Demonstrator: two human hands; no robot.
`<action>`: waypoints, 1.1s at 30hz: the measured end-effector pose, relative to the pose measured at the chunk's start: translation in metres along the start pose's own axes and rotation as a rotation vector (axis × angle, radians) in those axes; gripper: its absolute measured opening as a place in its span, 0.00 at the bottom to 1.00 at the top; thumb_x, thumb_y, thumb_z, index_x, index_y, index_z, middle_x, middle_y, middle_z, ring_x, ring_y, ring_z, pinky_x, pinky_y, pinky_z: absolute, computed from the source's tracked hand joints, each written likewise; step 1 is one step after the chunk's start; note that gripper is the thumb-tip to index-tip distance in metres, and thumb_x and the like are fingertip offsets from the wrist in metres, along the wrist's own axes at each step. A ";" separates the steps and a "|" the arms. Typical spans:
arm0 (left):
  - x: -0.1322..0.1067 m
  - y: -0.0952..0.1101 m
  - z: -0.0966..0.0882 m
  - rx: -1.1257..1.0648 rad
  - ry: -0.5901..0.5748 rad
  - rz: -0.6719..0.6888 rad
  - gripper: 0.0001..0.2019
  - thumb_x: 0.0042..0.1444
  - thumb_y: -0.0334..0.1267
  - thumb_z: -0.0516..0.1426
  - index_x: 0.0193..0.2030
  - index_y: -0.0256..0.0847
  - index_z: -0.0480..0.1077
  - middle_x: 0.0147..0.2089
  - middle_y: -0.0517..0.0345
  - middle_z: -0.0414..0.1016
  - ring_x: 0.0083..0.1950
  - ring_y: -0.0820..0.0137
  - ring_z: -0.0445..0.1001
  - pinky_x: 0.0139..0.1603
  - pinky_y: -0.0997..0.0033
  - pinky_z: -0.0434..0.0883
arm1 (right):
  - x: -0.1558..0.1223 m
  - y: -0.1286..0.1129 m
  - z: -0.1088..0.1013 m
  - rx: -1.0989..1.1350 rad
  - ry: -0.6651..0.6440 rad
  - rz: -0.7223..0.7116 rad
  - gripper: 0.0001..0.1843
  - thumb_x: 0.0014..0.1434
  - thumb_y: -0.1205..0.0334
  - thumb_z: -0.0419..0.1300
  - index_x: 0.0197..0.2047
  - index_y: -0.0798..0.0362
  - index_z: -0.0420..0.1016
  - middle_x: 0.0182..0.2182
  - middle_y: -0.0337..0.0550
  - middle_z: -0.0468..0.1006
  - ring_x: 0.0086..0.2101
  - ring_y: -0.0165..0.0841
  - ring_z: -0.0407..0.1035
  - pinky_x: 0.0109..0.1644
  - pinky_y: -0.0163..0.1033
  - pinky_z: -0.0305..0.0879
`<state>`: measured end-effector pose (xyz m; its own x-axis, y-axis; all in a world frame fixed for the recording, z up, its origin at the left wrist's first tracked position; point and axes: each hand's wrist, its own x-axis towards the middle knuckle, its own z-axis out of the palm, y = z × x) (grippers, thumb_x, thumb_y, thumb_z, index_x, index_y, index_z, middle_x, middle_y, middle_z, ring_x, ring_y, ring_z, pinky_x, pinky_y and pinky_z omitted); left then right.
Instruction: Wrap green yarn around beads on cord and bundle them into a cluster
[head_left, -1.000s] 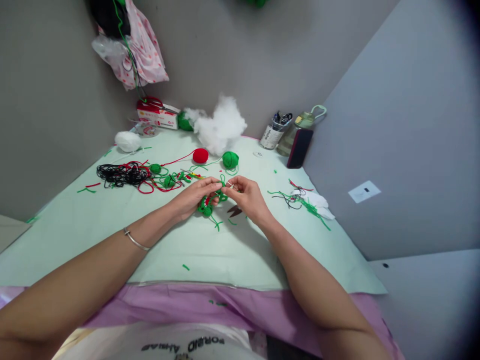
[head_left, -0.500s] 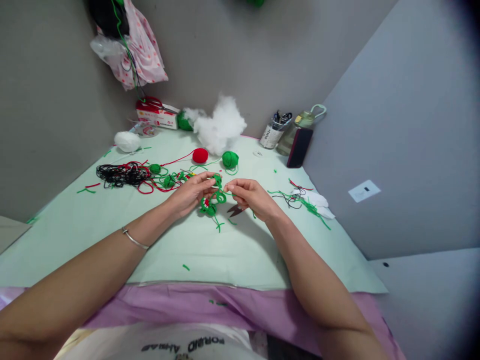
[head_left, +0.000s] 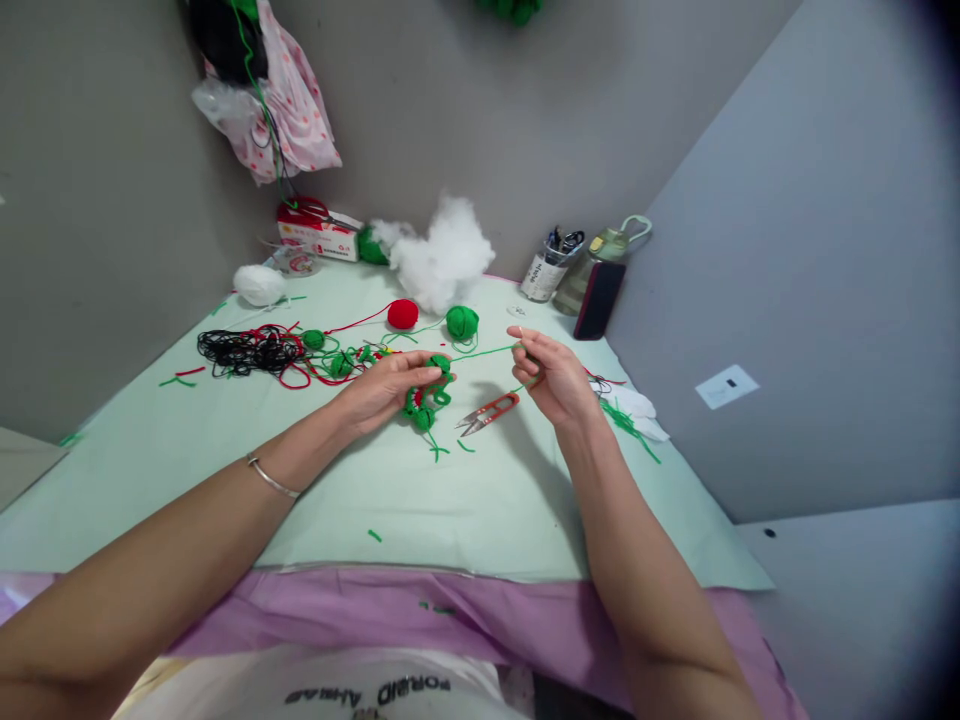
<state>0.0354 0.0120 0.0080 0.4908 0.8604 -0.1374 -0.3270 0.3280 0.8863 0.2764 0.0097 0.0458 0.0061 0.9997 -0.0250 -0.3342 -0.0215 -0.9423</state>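
Note:
My left hand [head_left: 386, 390] is closed around a green crocheted piece [head_left: 425, 412] with red and white parts, held just above the table. From its top a strand of green yarn [head_left: 486, 353] runs taut to the right. The far end of that strand is pinched in my right hand [head_left: 551, 375], which is raised and apart from the piece; a short tail hangs below the fingers. Orange-handled thread snips [head_left: 491, 412] lie on the table under and left of my right hand. Whether a needle is in my right fingers is too small to tell.
Behind my hands are a red yarn ball [head_left: 403, 314], a green yarn ball [head_left: 462, 322] and white stuffing [head_left: 442, 255]. Tangled black yarn [head_left: 247, 350] lies at left. A pen cup [head_left: 544, 272], a bottle [head_left: 581, 275] and a phone [head_left: 600, 300] stand back right.
My right hand has moved right and slightly up, away from the crocheted piece, drawing the green yarn out straight. The snips beneath it have come into fuller view.

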 end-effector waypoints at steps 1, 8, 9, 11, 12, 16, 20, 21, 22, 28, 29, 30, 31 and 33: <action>0.000 0.000 -0.001 -0.012 -0.001 0.004 0.14 0.53 0.33 0.67 0.46 0.35 0.75 0.44 0.47 0.80 0.39 0.70 0.78 0.36 0.75 0.74 | 0.001 0.001 -0.001 0.002 0.017 -0.028 0.10 0.48 0.64 0.69 0.36 0.56 0.79 0.23 0.35 0.72 0.20 0.20 0.53 0.23 0.27 0.52; 0.000 0.004 -0.001 0.034 0.017 0.063 0.17 0.49 0.34 0.69 0.46 0.39 0.74 0.42 0.55 0.77 0.37 0.72 0.76 0.32 0.76 0.71 | 0.001 0.004 -0.006 -0.265 0.220 -0.264 0.11 0.49 0.54 0.72 0.35 0.50 0.83 0.40 0.40 0.82 0.34 0.27 0.65 0.32 0.31 0.59; -0.001 0.004 0.000 0.062 0.021 0.069 0.17 0.48 0.34 0.70 0.46 0.39 0.74 0.42 0.56 0.77 0.36 0.74 0.75 0.31 0.77 0.71 | 0.001 0.003 -0.006 -0.281 0.221 -0.280 0.12 0.48 0.53 0.72 0.35 0.50 0.83 0.40 0.41 0.82 0.32 0.27 0.64 0.29 0.31 0.57; -0.001 0.005 -0.001 0.087 0.009 0.076 0.17 0.49 0.33 0.69 0.46 0.39 0.75 0.43 0.56 0.77 0.35 0.76 0.74 0.31 0.79 0.70 | 0.001 0.000 -0.007 -0.227 0.157 -0.270 0.16 0.47 0.51 0.73 0.37 0.50 0.83 0.35 0.40 0.81 0.26 0.24 0.59 0.24 0.31 0.51; -0.001 0.005 -0.001 0.078 -0.006 0.073 0.17 0.50 0.32 0.69 0.47 0.39 0.74 0.45 0.54 0.77 0.36 0.75 0.74 0.31 0.79 0.70 | 0.001 -0.001 -0.006 -0.175 0.108 -0.248 0.17 0.47 0.50 0.73 0.38 0.50 0.82 0.31 0.38 0.79 0.23 0.23 0.56 0.23 0.31 0.47; -0.002 0.006 0.001 -0.031 -0.062 0.035 0.14 0.54 0.28 0.66 0.45 0.39 0.71 0.50 0.49 0.77 0.43 0.70 0.79 0.33 0.78 0.73 | -0.001 -0.005 -0.004 -0.006 -0.031 -0.136 0.19 0.49 0.50 0.73 0.41 0.49 0.79 0.17 0.28 0.64 0.17 0.20 0.45 0.19 0.30 0.41; -0.003 0.005 0.004 -0.079 -0.085 0.019 0.12 0.59 0.32 0.63 0.48 0.40 0.68 0.43 0.54 0.76 0.39 0.73 0.78 0.38 0.76 0.76 | -0.003 -0.005 -0.003 0.024 -0.099 -0.084 0.17 0.53 0.52 0.72 0.41 0.49 0.76 0.16 0.25 0.52 0.17 0.21 0.40 0.17 0.29 0.39; -0.003 0.005 0.004 -0.065 -0.091 0.029 0.11 0.60 0.35 0.63 0.48 0.39 0.68 0.40 0.56 0.75 0.35 0.76 0.76 0.34 0.79 0.75 | -0.003 -0.006 -0.003 0.021 -0.103 -0.081 0.16 0.53 0.52 0.72 0.41 0.49 0.76 0.16 0.25 0.51 0.17 0.22 0.39 0.17 0.29 0.39; -0.003 0.004 0.004 -0.043 -0.096 0.041 0.11 0.61 0.37 0.63 0.48 0.39 0.68 0.37 0.58 0.74 0.30 0.79 0.73 0.30 0.82 0.72 | -0.003 -0.006 -0.002 0.019 -0.105 -0.080 0.16 0.54 0.52 0.71 0.42 0.49 0.75 0.16 0.25 0.50 0.17 0.22 0.39 0.17 0.29 0.38; -0.003 0.004 0.003 0.092 -0.075 0.069 0.13 0.64 0.47 0.60 0.47 0.38 0.71 0.28 0.65 0.68 0.17 0.86 0.48 0.18 0.87 0.54 | -0.005 -0.006 0.001 0.015 -0.097 -0.094 0.17 0.54 0.51 0.71 0.42 0.49 0.75 0.16 0.25 0.47 0.18 0.23 0.37 0.18 0.29 0.37; -0.003 0.004 0.003 0.099 -0.071 0.070 0.14 0.64 0.47 0.59 0.46 0.38 0.71 0.28 0.65 0.68 0.17 0.86 0.47 0.18 0.87 0.54 | -0.005 -0.006 0.001 0.008 -0.093 -0.094 0.16 0.54 0.51 0.70 0.42 0.49 0.75 0.16 0.25 0.47 0.18 0.23 0.37 0.18 0.30 0.37; -0.003 0.004 0.003 0.098 -0.070 0.069 0.14 0.64 0.48 0.59 0.46 0.38 0.72 0.27 0.65 0.67 0.17 0.86 0.47 0.19 0.87 0.54 | -0.006 -0.006 0.002 0.002 -0.088 -0.094 0.16 0.55 0.51 0.70 0.42 0.49 0.75 0.16 0.25 0.46 0.18 0.23 0.36 0.18 0.30 0.37; -0.003 0.004 0.003 0.093 -0.069 0.064 0.15 0.64 0.49 0.59 0.45 0.38 0.72 0.27 0.65 0.67 0.17 0.86 0.46 0.19 0.87 0.54 | -0.006 -0.005 0.002 -0.004 -0.086 -0.092 0.16 0.55 0.51 0.70 0.42 0.49 0.75 0.16 0.25 0.46 0.18 0.24 0.36 0.18 0.30 0.37; -0.002 0.003 0.003 0.069 -0.063 0.047 0.16 0.63 0.50 0.60 0.43 0.37 0.72 0.28 0.65 0.67 0.18 0.86 0.46 0.19 0.87 0.55 | -0.008 -0.005 0.002 -0.019 -0.083 -0.084 0.14 0.55 0.53 0.69 0.41 0.51 0.75 0.17 0.25 0.46 0.19 0.24 0.36 0.19 0.30 0.37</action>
<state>0.0356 0.0098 0.0124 0.5269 0.8472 -0.0684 -0.2955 0.2580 0.9199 0.2763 0.0022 0.0517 -0.0446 0.9957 0.0817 -0.3183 0.0634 -0.9459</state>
